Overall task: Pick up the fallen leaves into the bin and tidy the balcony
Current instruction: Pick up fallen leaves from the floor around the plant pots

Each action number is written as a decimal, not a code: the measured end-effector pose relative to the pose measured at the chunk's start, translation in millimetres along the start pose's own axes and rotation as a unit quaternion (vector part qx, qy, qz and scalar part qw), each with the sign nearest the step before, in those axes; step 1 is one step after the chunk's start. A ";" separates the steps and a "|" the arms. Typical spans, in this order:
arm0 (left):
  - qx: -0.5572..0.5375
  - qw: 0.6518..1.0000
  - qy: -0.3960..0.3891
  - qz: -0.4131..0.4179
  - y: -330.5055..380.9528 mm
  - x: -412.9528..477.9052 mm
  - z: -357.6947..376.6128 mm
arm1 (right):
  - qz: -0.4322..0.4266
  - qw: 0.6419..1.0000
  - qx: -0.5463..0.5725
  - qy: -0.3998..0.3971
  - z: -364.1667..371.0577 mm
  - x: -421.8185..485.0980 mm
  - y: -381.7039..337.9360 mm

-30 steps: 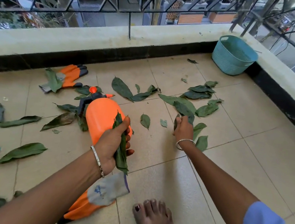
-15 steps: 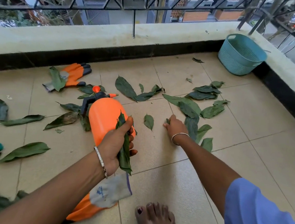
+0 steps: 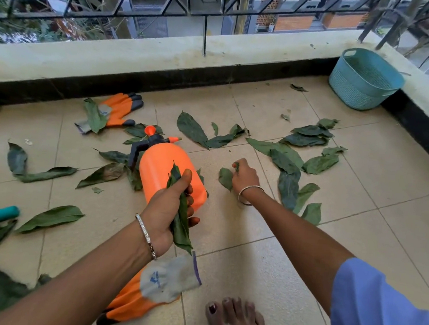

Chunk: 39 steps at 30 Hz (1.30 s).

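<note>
While the left hand point(image 3: 164, 211) clutches a leaf bundle point(image 3: 181, 227), the right hand point(image 3: 246, 176) pinches a floor leaf point(image 3: 225, 178).

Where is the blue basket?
In the head view, the blue basket sits at the far right corner of the balcony floor, against the low wall, beyond the scattered leaves.

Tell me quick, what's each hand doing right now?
Left hand: gripping a bunch of long green leaves.
Right hand: pinching a small green leaf lying on the beige tiled floor.
</note>
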<state>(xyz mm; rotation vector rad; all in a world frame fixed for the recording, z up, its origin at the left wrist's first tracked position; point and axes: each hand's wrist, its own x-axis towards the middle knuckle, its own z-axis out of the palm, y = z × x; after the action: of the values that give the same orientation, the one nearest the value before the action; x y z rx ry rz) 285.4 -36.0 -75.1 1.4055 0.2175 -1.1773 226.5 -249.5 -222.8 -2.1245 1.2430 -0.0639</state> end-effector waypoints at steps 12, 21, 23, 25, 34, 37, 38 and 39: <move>-0.015 1.000 0.004 0.002 4.2 -0.8 -15.3 | -0.066 0.993 -0.096 -0.029 25.7 -4.2 -4.9; -0.016 1.000 0.011 0.004 0.0 -3.4 -16.7 | -0.140 0.984 0.007 -0.112 21.2 0.8 -23.1; -0.017 1.000 0.015 0.006 -1.0 -3.2 -17.8 | -0.173 0.972 -0.063 -0.149 22.9 1.3 -28.5; -0.019 1.000 0.019 0.006 -1.7 -2.7 -18.4 | -0.197 0.955 -0.146 -0.164 24.9 0.9 -31.3; -0.021 1.000 0.014 0.005 -4.1 3.4 -15.7 | -0.200 0.953 -0.206 -0.097 41.9 -13.4 -30.7; -0.019 1.000 0.013 0.004 -3.4 4.3 -12.7 | -0.198 0.958 -0.189 -0.085 40.2 -21.5 -19.4; -0.016 1.000 0.012 0.003 -3.1 4.6 -11.6 | -0.197 0.959 -0.187 -0.084 36.7 -23.9 -13.2; -0.014 1.000 0.011 0.002 -2.9 5.0 -10.7 | -0.188 0.962 -0.183 -0.081 31.1 -27.1 -7.4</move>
<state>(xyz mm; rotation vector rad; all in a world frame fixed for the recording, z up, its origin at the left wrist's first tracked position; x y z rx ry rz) 291.1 -28.9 -83.3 1.3945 0.2447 -1.1512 228.4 -209.5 -235.3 -2.6056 0.7867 0.1870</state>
